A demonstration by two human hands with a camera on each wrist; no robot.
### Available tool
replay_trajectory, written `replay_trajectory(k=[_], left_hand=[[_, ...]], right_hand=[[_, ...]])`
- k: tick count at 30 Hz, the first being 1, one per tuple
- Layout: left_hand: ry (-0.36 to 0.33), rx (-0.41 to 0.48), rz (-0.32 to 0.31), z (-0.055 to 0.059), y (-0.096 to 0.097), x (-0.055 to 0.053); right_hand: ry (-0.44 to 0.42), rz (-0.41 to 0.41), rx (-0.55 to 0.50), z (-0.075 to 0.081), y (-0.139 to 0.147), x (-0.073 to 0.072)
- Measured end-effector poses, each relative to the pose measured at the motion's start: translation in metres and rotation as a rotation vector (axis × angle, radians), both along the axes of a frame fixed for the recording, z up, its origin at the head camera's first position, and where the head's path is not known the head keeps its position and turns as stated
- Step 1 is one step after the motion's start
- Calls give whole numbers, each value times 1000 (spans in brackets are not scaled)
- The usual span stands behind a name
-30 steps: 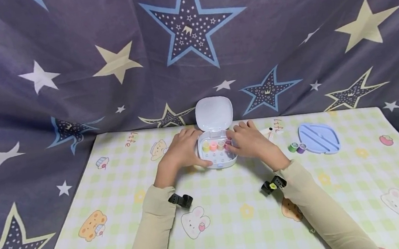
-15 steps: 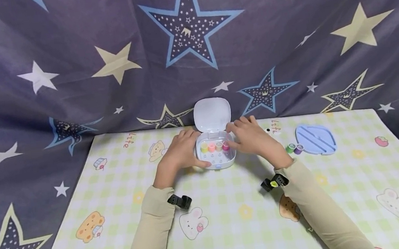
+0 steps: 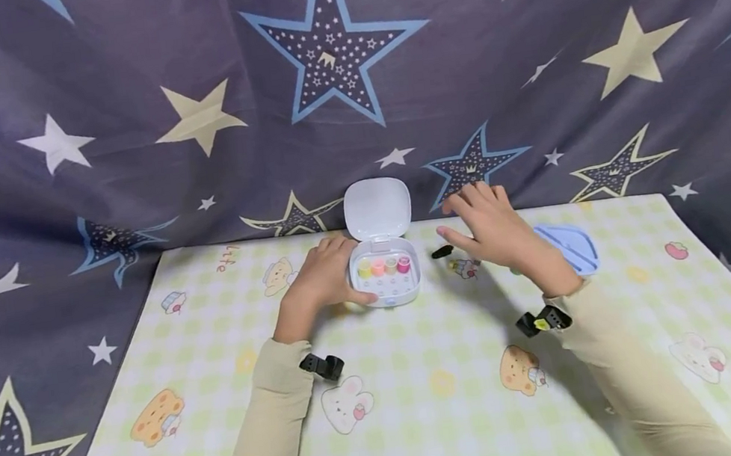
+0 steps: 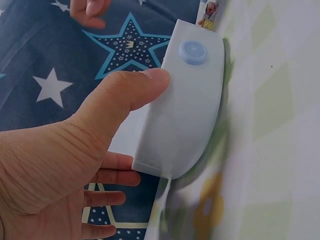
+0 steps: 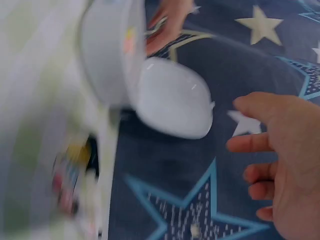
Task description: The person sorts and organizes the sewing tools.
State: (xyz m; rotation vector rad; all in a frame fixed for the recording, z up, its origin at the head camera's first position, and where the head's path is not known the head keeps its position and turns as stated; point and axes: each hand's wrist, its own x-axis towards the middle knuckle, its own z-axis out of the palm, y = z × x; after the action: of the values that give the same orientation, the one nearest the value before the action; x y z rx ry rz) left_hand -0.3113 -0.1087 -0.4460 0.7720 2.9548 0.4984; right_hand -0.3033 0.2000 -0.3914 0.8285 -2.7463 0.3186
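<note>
A white sewing box [image 3: 388,299] stands on the table with its lid [image 3: 377,208] raised at the back. Yellow, coral, beige and magenta thread spools [image 3: 378,268] sit in one row inside, behind bare pegs. My left hand [image 3: 322,282] grips the box's left side, thumb on the front face and fingers toward the back. A round blue button [image 4: 193,52] shows on that front in the left wrist view. My right hand [image 3: 492,227] is raised in the air to the right of the box, fingers spread and holding nothing.
A small black item [image 3: 442,251] lies right of the box. Farther right lies a blue tray [image 3: 577,245], partly covered by my right hand, with a sliver of green spool [image 3: 515,271] beside it. A starry curtain [image 3: 211,178] hangs behind the table [image 3: 401,419].
My right hand has left the magenta spool and moved up and right, its fingers opening; the spool stays in the row. My left hand keeps its hold on the box.
</note>
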Motion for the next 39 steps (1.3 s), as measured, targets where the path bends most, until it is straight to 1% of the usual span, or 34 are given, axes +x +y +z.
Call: replay_trajectory(k=[9, 16, 20, 24, 29, 33, 39], left_hand=[[-1, 24, -9, -2, 0, -2], [-13, 23, -16, -1, 0, -3], [-16, 28, -17, -2, 1, -3], [-18, 38, -17, -2, -1, -4], [-15, 43, -14, -4, -3, -6], [-13, 48, -17, -4, -3, -6], [-28, 53, -15, -5, -1, -6]], right_hand=[[11, -26, 180, 2, 57, 9], [47, 31, 270, -13, 98, 9], [103, 77, 285, -24, 118, 10], [151, 115, 293, -35, 131, 13], [146, 137, 283, -49, 139, 16], [162, 155, 272, -58, 143, 16], [191, 161, 258, -67, 148, 18]])
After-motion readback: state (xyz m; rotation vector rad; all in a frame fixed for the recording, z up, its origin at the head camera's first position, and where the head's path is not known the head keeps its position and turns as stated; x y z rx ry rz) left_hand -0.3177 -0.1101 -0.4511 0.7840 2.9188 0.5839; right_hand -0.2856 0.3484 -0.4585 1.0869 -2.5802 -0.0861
